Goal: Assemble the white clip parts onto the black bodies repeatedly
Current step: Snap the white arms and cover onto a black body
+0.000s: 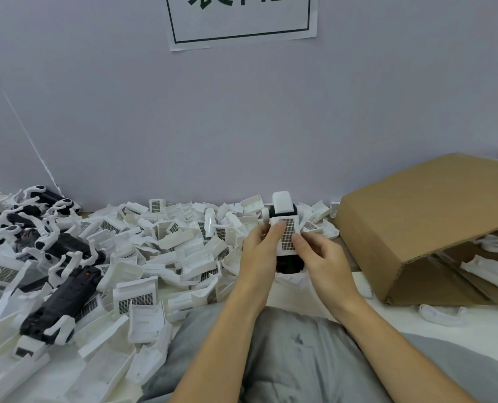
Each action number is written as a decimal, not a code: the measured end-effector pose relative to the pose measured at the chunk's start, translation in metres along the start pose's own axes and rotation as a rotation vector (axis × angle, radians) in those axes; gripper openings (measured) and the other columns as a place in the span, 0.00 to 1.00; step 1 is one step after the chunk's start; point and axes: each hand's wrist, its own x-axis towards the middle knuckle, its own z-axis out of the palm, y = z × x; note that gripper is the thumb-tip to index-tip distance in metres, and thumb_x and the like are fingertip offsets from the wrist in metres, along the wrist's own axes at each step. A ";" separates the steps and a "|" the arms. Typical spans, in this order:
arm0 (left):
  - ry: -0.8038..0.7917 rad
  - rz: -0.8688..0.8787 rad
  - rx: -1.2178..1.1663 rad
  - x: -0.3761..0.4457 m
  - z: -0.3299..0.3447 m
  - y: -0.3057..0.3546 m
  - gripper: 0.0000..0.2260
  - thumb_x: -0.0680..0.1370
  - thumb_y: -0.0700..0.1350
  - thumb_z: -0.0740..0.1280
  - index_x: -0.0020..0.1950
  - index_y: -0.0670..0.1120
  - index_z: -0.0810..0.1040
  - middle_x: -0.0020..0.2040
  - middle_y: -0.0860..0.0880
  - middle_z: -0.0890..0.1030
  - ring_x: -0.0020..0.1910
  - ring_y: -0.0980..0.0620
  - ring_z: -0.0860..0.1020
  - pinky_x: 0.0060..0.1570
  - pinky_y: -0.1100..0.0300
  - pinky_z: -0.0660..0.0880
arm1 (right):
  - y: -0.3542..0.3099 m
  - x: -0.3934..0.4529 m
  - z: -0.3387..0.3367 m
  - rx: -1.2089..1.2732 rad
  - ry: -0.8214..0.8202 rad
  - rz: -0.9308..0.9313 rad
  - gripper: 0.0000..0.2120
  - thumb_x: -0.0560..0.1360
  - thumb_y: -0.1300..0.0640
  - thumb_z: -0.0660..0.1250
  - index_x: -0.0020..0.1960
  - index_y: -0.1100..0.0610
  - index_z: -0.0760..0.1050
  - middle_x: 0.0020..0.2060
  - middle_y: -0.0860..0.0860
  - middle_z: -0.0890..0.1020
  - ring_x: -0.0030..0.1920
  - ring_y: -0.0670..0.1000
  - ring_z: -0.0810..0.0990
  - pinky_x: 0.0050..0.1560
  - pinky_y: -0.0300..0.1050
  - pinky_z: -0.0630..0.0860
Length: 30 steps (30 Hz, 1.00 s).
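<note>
Both hands hold one black body (289, 264) upright above my lap, with a white grilled clip part (288, 236) laid against its front. My left hand (259, 248) grips the left side, thumb pressed on the top of the grille. My right hand (320, 257) grips the right side, its thumb on the grille's right edge. A white cap (282, 201) tops the body. A large heap of loose white clip parts (166, 245) covers the table to the left. Black bodies fitted with white clips (64, 298) lie at the far left.
An open cardboard box (422, 228) lies on its side at the right, with a few white parts inside it (489, 271). A loose white part (442, 314) lies in front of the box. A grey wall with a paper sign (242, 21) stands behind the table.
</note>
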 end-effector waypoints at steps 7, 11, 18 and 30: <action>-0.035 0.066 0.095 -0.001 0.000 -0.003 0.12 0.84 0.47 0.64 0.49 0.45 0.85 0.45 0.45 0.87 0.45 0.49 0.85 0.50 0.52 0.81 | -0.004 0.001 -0.003 0.187 -0.110 0.104 0.14 0.82 0.66 0.61 0.57 0.54 0.83 0.50 0.52 0.88 0.52 0.51 0.86 0.48 0.41 0.82; -0.056 0.070 0.103 -0.003 0.000 -0.003 0.12 0.83 0.46 0.65 0.50 0.42 0.85 0.45 0.43 0.87 0.43 0.51 0.85 0.44 0.58 0.81 | -0.004 0.002 -0.002 0.220 -0.063 0.158 0.12 0.83 0.57 0.63 0.52 0.55 0.85 0.49 0.55 0.87 0.50 0.54 0.87 0.46 0.47 0.84; -0.064 0.073 0.121 -0.006 0.002 -0.002 0.14 0.83 0.47 0.66 0.51 0.37 0.85 0.48 0.36 0.85 0.44 0.47 0.83 0.46 0.53 0.80 | -0.002 0.005 -0.002 0.254 -0.011 0.184 0.18 0.70 0.46 0.69 0.50 0.59 0.85 0.45 0.56 0.88 0.46 0.54 0.88 0.40 0.46 0.83; -0.018 0.129 0.207 -0.003 0.004 -0.001 0.16 0.82 0.46 0.68 0.44 0.34 0.85 0.39 0.37 0.84 0.37 0.47 0.79 0.35 0.60 0.75 | -0.001 0.008 -0.004 0.181 0.062 0.186 0.15 0.80 0.54 0.68 0.38 0.55 0.87 0.40 0.56 0.88 0.42 0.55 0.88 0.38 0.45 0.83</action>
